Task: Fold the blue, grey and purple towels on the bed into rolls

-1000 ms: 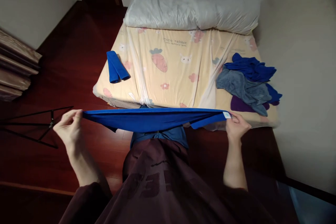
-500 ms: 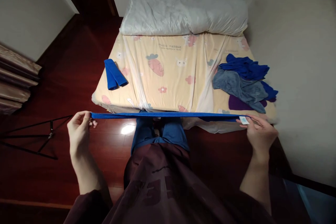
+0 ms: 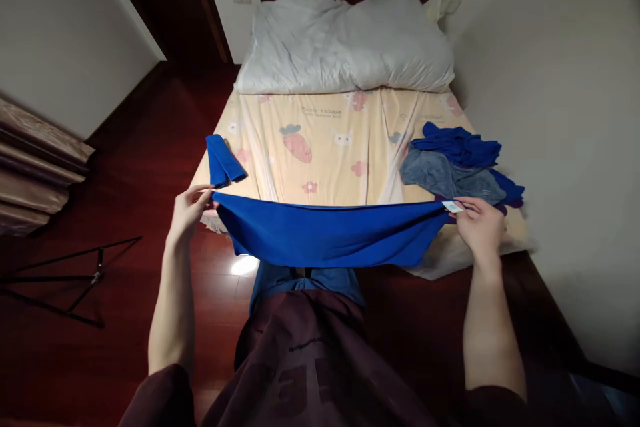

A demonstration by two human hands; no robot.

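Note:
A bright blue cloth (image 3: 327,235) hangs stretched between my two hands over the near edge of the bed (image 3: 325,167). My left hand (image 3: 189,210) pinches its left corner, fingers closed on the fabric. My right hand (image 3: 479,223) pinches the right corner, where a small white label shows. The cloth sags in the middle, in front of my legs. A folded blue cloth (image 3: 223,160) lies on the bed's left edge, just beyond my left hand.
A heap of blue, grey and purple cloths (image 3: 457,163) lies on the bed's right side by the wall. A white duvet (image 3: 345,43) covers the bed's far end. A black folding stand (image 3: 65,277) lies on the dark wooden floor at left.
Both hands moved forward toward the bed and closer together. The cloth, stretched taut edge-on before, now hangs slack with its face showing.

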